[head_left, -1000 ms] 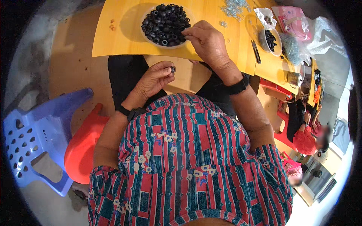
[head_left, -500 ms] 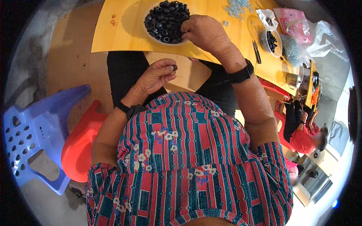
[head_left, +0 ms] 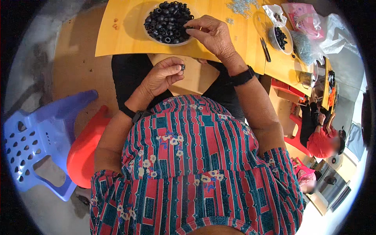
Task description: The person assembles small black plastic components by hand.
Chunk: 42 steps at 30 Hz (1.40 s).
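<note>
A clear round bowl (head_left: 147,36) heaped with black beads (head_left: 166,23) of mixed shapes, several with holes, stands near the table's front edge. My right hand (head_left: 213,37) reaches over the bowl's right rim. Its thumb and forefinger are apart, their tips at the beads; nothing shows clearly held between them. Below the table edge, above my lap, my left hand (head_left: 164,74) is closed. A small black bead (head_left: 183,67) is pinched between its thumb and forefinger.
On the yellow table (head_left: 129,43) lie clear beads (head_left: 243,7), dark-handled snips (head_left: 265,50) and a smaller bowl (head_left: 288,46) of black pieces. Plastic bags (head_left: 303,23) sit at the far right. Blue (head_left: 39,137) and red (head_left: 88,150) plastic seats stand at my left. A person (head_left: 321,143) sits at right.
My right hand's thumb and forefinger have spread apart at the bowl's rim, and the hand has shifted slightly. My left hand keeps its pinch on the bead, almost still.
</note>
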Each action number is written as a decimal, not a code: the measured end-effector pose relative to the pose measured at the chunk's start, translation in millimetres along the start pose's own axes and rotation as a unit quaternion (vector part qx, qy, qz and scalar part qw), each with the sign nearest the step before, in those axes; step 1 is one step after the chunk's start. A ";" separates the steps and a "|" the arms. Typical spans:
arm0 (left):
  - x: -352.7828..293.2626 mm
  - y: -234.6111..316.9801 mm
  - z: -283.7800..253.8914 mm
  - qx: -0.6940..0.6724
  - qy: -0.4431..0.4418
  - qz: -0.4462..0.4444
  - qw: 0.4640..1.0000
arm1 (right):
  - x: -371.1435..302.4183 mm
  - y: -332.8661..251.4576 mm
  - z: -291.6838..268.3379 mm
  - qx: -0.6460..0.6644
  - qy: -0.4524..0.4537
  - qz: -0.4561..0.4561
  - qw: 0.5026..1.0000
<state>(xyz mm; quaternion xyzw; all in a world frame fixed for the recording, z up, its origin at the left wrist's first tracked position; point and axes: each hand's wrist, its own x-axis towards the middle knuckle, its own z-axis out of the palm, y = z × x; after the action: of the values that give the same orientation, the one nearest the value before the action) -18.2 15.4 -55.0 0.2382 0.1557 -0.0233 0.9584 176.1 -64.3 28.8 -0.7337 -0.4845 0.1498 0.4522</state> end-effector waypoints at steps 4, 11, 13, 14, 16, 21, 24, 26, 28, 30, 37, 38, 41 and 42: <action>4.2 6.0 10.7 0.028 -0.022 0.011 0.999 | -15.2 -2.5 1.7 0.189 0.075 0.041 0.978; 11.6 18.1 35.6 0.026 -0.033 0.023 0.999 | -59.8 -1.1 -15.6 0.521 0.062 0.195 0.829; 20.9 19.1 37.6 0.019 -0.042 0.019 0.999 | -66.8 -2.7 -14.7 0.562 0.077 0.200 0.799; 24.8 19.2 38.2 0.009 -0.051 0.016 0.999 | -69.6 -4.4 -13.9 0.571 0.093 0.200 0.791; 29.1 15.6 40.5 -0.012 -0.067 0.014 0.998 | -75.6 -3.9 -11.6 0.582 0.111 0.201 0.780; 32.1 5.4 41.1 -0.031 -0.062 0.005 0.998 | -87.3 1.4 -2.0 0.601 0.140 0.186 0.765; 28.0 3.2 38.1 -0.031 -0.065 0.009 0.997 | -88.9 -3.1 -0.9 0.584 0.139 0.205 0.773; 25.8 3.0 36.1 -0.025 -0.064 0.014 0.998 | -89.6 -5.0 -0.7 0.582 0.138 0.207 0.774; 24.3 3.2 36.5 -0.025 -0.068 0.020 0.997 | -91.0 -4.1 -1.4 0.579 0.138 0.208 0.776; 22.5 3.5 38.1 -0.017 -0.070 0.026 0.997 | -91.6 -1.7 -0.7 0.559 0.136 0.185 0.797; 17.9 6.6 44.5 0.026 -0.063 0.056 0.996 | -94.7 -14.4 1.3 0.522 0.152 0.181 0.819; 18.1 6.7 45.5 0.026 -0.063 0.056 0.996 | -96.7 -11.3 1.8 0.527 0.136 0.167 0.822; 17.7 6.7 46.4 0.028 -0.052 0.071 0.996 | -99.8 -11.2 2.2 0.540 0.118 0.163 0.817; 18.0 6.7 46.0 0.032 -0.058 0.072 0.995 | -100.6 -12.0 2.3 0.547 0.117 0.172 0.811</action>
<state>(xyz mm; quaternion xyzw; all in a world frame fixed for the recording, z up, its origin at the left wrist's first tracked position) 12.9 0.5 -19.1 0.2772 0.0811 0.0270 0.9570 118.8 -146.8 15.3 -0.4480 -0.1322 0.3787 0.7990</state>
